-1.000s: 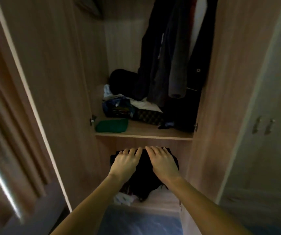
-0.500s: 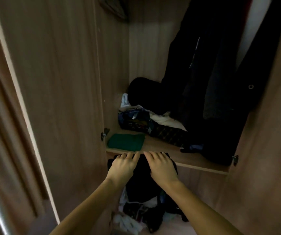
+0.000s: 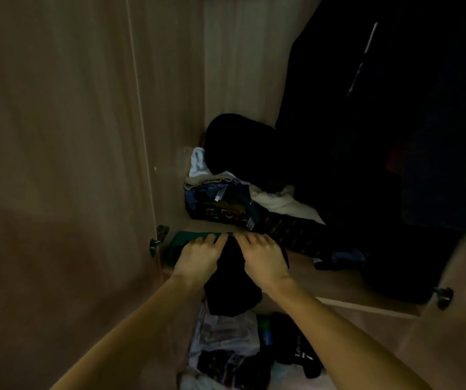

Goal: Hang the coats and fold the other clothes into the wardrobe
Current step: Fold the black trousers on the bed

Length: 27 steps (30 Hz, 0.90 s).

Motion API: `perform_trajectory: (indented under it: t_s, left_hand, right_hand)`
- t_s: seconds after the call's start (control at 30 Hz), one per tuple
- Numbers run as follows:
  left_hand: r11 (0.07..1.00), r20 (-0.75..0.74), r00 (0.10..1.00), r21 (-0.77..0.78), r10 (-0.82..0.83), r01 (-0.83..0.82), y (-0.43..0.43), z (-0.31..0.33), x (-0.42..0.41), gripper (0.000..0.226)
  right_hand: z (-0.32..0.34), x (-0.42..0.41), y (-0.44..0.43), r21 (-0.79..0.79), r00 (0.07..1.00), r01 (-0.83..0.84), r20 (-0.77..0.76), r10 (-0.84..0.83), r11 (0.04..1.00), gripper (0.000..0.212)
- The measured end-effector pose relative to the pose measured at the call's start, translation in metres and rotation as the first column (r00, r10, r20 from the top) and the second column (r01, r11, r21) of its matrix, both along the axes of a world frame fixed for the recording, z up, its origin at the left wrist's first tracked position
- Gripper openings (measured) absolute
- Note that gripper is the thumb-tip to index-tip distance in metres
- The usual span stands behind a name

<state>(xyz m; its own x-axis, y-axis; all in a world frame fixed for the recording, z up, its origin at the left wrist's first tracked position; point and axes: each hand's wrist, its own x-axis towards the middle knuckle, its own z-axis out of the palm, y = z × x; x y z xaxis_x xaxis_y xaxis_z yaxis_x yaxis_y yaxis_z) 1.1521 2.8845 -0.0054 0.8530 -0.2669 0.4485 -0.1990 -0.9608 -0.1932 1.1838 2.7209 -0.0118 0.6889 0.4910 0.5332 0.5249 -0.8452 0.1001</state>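
Observation:
Both hands hold a folded black garment from above, at the front of the wardrobe shelf. My left hand grips its left side, my right hand its right side. The garment's far edge lies over a folded green garment on the shelf, while its near end hangs past the shelf edge. Dark coats hang in the wardrobe at the upper right.
Crumpled blue, white and patterned clothes pile up at the back of the shelf, with a black bundle behind them. More loose clothes lie below the shelf. The open wardrobe door stands close on the left.
The hands and the black garment have moved up and forward from below the shelf onto its front edge, over the green garment. The view has closed in on the wardrobe.

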Motion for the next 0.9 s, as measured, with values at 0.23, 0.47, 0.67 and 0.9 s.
perform_trajectory:
  t_s: [0.23, 0.47, 0.67, 0.9]
  left_hand:
    - [0.996, 0.195, 0.977, -0.04, 0.082, -0.076, 0.015, 0.018, 0.103, 0.077]
    - [0.93, -0.539, 0.791, -0.035, 0.29, -0.366, 0.021, -0.101, 0.137, 0.075]
    - [0.921, -0.577, 0.755, -0.013, 0.312, -0.391, 0.017, -0.133, 0.131, 0.067]
    - [0.918, -0.501, 0.827, -0.141, 0.257, -0.371, 0.013, -0.087, 0.105, 0.061]
  right_hand:
    - [0.016, 0.104, 0.024, 0.168, 0.99, -0.047, 0.141, 0.024, 0.985, 0.063]
    - [-0.105, 0.144, 0.028, -0.11, 0.831, -0.043, -0.556, -0.026, 0.993, 0.073]
    - [-0.138, 0.136, 0.023, -0.085, 0.75, -0.063, -0.661, -0.009, 0.994, 0.066]
    - [-0.087, 0.114, 0.017, 0.088, 0.83, -0.007, -0.555, 0.055, 0.996, 0.059]
